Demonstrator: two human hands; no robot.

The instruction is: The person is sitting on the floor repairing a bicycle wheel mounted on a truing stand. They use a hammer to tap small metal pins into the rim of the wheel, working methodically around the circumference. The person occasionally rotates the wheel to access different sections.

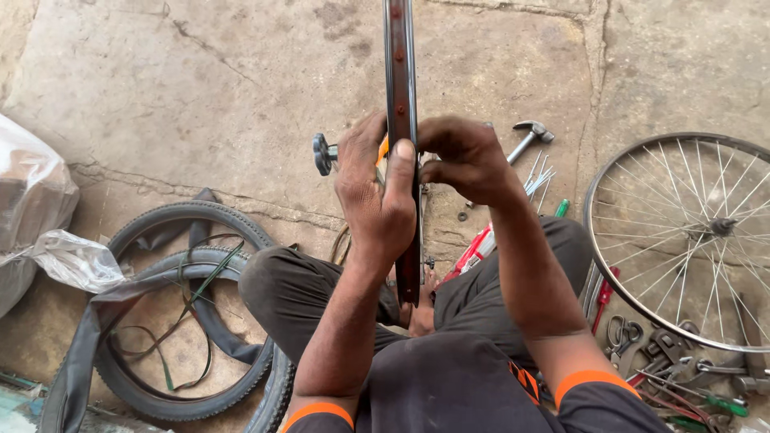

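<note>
Between our knees, a bare metal wheel rim [400,88] stands on edge, its long line running straight away from us toward the top of the view, its near end resting down by our feet. We see its inner channel: dull grey steel with rusty spoke holes. Our left hand [375,192] is closed around the rim from the left, thumb pressed flat on its face. Our right hand [465,159] is curled shut against the rim's right edge, fingertips pinching something too small to make out.

Bare, cracked concrete floor [200,88] lies ahead and to the left. At our left knee lie black rubber tyres [188,216] with a limp inner tube draped across them, and beyond those a crumpled plastic bag [32,192]. Right of the rim, near it, a hammer [529,138] and loose spokes [539,180] lie on the floor. Farther right rests a spoked wheel [690,232], with a heap of hand tools [682,361] crowding its near edge.
</note>
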